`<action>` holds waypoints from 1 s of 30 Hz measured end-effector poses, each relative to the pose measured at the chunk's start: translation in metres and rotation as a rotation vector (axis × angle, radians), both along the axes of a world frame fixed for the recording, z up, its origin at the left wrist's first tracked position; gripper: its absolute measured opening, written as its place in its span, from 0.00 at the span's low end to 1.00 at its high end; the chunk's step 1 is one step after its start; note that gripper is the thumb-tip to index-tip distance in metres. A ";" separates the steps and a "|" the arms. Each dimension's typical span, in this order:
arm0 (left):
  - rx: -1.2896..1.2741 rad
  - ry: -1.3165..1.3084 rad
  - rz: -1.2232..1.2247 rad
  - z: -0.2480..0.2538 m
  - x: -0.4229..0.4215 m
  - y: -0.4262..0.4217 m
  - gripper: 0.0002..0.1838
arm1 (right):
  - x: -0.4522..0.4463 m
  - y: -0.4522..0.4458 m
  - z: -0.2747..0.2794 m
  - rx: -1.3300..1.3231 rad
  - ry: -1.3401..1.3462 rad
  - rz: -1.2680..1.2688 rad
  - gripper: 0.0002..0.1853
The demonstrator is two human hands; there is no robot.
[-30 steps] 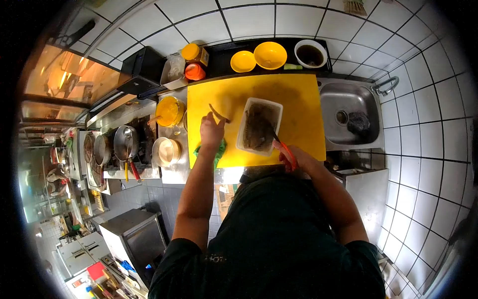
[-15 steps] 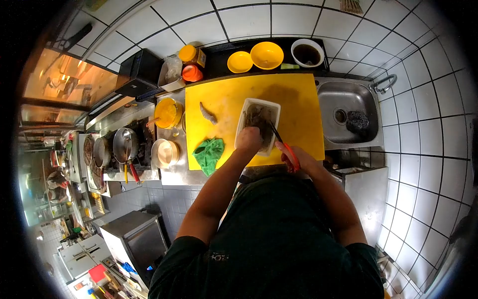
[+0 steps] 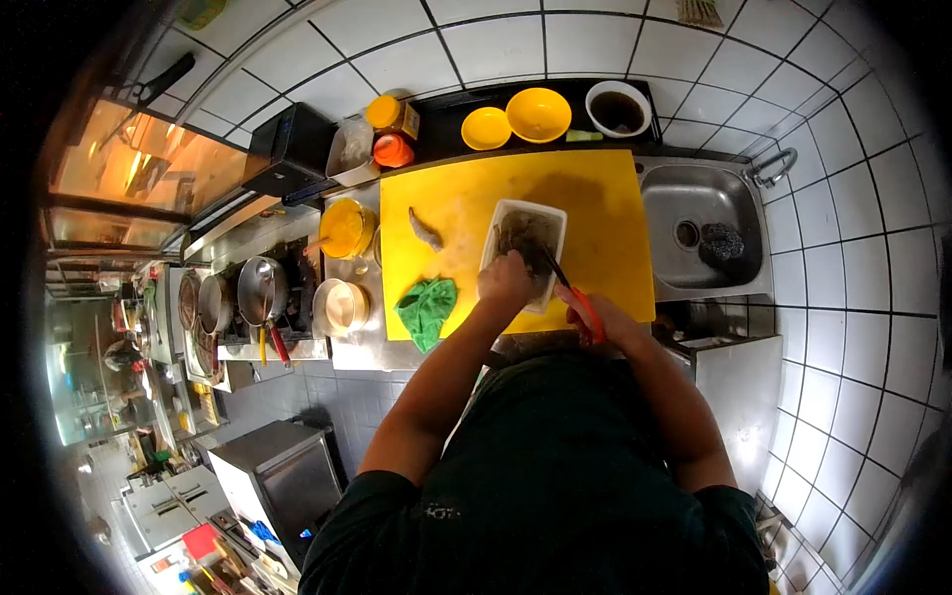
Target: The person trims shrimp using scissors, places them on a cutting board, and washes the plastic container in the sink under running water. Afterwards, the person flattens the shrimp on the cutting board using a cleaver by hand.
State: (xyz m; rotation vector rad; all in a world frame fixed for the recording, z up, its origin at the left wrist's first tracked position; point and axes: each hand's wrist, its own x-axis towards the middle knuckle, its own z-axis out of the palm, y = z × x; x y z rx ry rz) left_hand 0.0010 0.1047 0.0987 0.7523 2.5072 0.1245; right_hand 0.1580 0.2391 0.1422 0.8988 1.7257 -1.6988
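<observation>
Two yellow bowls point(image 3: 538, 114) and a white bowl point(image 3: 615, 86) of dark liquid point(image 3: 617, 113) stand on a black shelf point(image 3: 437, 125), with pans point(image 3: 263, 288) on a stove point(image 3: 300, 286) at left and a steel sink point(image 3: 684, 188) at right.

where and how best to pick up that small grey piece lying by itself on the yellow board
Probably best pinched across the thicker near part of the grey piece, coming from the right with the left hand: it narrows toward its far end, and bare yellow board separates it from the white container.
</observation>
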 end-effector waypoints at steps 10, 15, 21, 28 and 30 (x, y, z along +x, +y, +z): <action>0.064 0.187 -0.081 0.019 -0.006 -0.012 0.15 | -0.001 0.006 -0.004 -0.009 -0.024 0.023 0.44; 0.102 0.131 -0.025 0.052 -0.008 -0.018 0.13 | 0.001 0.008 -0.012 -0.002 -0.014 0.053 0.45; 0.832 -0.002 0.266 0.002 -0.012 -0.039 0.13 | -0.002 0.006 -0.023 -0.057 -0.052 0.102 0.45; 1.266 -0.468 0.680 -0.012 -0.003 -0.038 0.09 | -0.014 -0.002 0.005 -0.194 -0.092 -0.007 0.38; 1.222 -0.437 0.729 -0.002 0.004 -0.036 0.08 | -0.018 -0.006 0.014 -0.220 -0.070 -0.047 0.37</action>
